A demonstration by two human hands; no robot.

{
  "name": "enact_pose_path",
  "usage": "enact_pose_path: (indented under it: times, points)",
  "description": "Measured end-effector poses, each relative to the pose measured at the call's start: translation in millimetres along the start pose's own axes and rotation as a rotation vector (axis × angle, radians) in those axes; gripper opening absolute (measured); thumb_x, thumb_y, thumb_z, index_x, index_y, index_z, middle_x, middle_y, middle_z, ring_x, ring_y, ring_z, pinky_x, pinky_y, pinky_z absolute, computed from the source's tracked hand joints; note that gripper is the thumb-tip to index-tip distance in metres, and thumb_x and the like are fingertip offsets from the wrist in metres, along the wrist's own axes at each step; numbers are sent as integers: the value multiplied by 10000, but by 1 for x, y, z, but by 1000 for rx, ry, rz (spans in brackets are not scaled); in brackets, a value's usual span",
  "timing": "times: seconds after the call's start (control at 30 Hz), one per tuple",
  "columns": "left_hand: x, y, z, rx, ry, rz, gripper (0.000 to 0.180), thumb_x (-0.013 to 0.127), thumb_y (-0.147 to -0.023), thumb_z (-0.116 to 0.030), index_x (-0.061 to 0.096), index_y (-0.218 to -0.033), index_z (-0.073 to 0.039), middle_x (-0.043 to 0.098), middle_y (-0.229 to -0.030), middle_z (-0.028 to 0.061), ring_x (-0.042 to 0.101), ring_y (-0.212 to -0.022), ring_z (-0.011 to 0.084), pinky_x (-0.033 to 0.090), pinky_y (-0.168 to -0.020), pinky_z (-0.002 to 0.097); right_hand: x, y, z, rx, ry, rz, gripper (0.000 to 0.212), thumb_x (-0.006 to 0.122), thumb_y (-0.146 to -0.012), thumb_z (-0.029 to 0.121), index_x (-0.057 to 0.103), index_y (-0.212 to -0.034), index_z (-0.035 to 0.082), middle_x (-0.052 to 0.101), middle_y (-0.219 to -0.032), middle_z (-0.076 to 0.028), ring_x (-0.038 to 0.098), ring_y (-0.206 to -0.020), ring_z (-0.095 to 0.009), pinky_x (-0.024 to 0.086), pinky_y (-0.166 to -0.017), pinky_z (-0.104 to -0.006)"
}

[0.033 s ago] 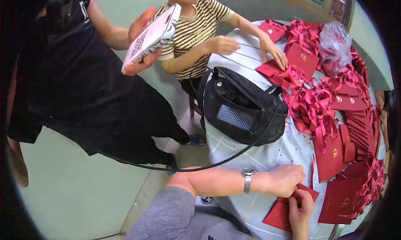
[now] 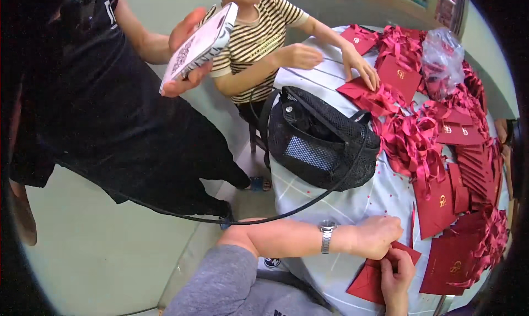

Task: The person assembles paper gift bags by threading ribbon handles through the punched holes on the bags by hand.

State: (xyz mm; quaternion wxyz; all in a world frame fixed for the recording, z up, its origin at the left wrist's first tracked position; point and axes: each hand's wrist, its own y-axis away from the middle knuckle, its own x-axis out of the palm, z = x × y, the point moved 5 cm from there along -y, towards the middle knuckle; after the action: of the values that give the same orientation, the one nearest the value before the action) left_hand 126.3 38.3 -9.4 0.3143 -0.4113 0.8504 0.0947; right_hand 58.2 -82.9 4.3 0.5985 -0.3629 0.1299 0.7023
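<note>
A red paper envelope (image 2: 366, 283) lies near the front edge of the table. My left hand (image 2: 377, 237), a metal watch on its wrist, is closed above the envelope's far side; its fingertips and whatever they hold are hidden. My right hand (image 2: 398, 274) bends over the envelope from the near side, thumb and fingers pinched on it close to my left hand. Just right of them lie several more red envelopes (image 2: 449, 263) with gold marks and pink-red ribbons (image 2: 493, 241). A thin red ribbon end (image 2: 412, 222) stretches beyond my hands.
A black mesh bag (image 2: 322, 142) stands mid-table, its cord (image 2: 297, 212) looping leftward. Ribbon heaps (image 2: 416, 142), stacked envelopes (image 2: 478, 173) and a clear plastic bag (image 2: 442, 60) cover the right side. A seated person touches a far envelope; a standing person holds a phone (image 2: 199, 49).
The standing person's phone has shifted slightly. The seated person's nearer hand has moved a little to the right. My own hands look unchanged.
</note>
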Motion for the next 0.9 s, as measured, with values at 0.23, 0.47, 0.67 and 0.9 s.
enact_pose_path:
  times: [0.23,0.47,0.67,0.9]
  points:
    - [0,5,1,17,-38,-57,92,614,-712,-51,597,-790,-5,577,-940,195,585,-879,394,482,-725,470,2,-1,5,0,-45,-4,238,672,-722,-76,610,-940,-4,640,-857,-144,624,-769,-284,484,-699,-343]
    - [8,-1,-1,23,-1,-15,123,648,-681,-63,602,-783,-11,584,-924,174,582,-890,381,475,-736,465,0,10,-13,28,-60,-64,230,672,-723,-70,615,-936,-4,640,-864,-142,625,-771,-280,484,-698,-333]
    - [-3,1,5,40,175,-59,141,647,-669,-76,606,-774,9,607,-852,164,597,-846,347,476,-725,428,-6,3,5,-50,-19,-76,200,647,-751,-95,609,-924,-4,625,-846,-101,617,-726,-177,490,-641,-277]
    - [-5,-2,7,16,183,19,165,661,-667,-79,628,-799,14,621,-845,170,606,-837,332,485,-737,413,-5,-3,14,-80,5,-58,193,684,-714,-46,614,-882,18,635,-809,-136,627,-741,-300,495,-660,-361]
